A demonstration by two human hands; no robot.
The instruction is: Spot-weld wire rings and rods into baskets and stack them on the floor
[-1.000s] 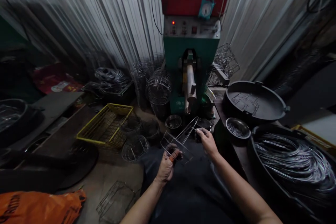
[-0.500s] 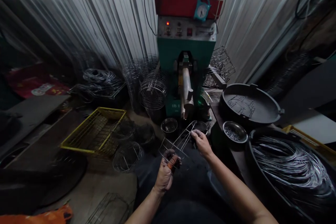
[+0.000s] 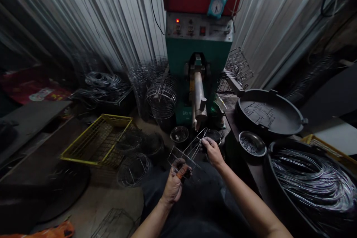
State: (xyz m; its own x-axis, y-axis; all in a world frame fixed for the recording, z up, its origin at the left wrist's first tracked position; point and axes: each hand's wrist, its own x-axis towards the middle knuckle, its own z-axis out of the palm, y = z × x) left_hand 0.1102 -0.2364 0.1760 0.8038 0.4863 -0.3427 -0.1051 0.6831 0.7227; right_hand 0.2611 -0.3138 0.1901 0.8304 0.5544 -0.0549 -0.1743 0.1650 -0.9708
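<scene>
Between my two hands a wire frame (image 3: 187,153) of thin metal rods is held up at a slant over my lap. My left hand (image 3: 176,181) is closed around its lower left end; something orange-brown covers part of the thumb or a finger. My right hand (image 3: 211,149) pinches the upper right end. Just beyond the frame's far tip is the lower electrode end (image 3: 196,123) of a green machine (image 3: 178,57), apart from the wire. The fingertips of my left hand are partly hidden in shadow.
Right of me are a black round tray (image 3: 267,132) with thin wire pieces, a metal bowl (image 3: 252,144) of small parts and a tub with coiled wire rings (image 3: 315,178). Leftward stand a yellow basket (image 3: 96,162) and round wire baskets (image 3: 134,170). A blue clock (image 3: 216,5) hangs above.
The camera view has shifted slightly, so the surroundings sit a little differently. Both hands keep their hold on the wire frame, nearly unmoved.
</scene>
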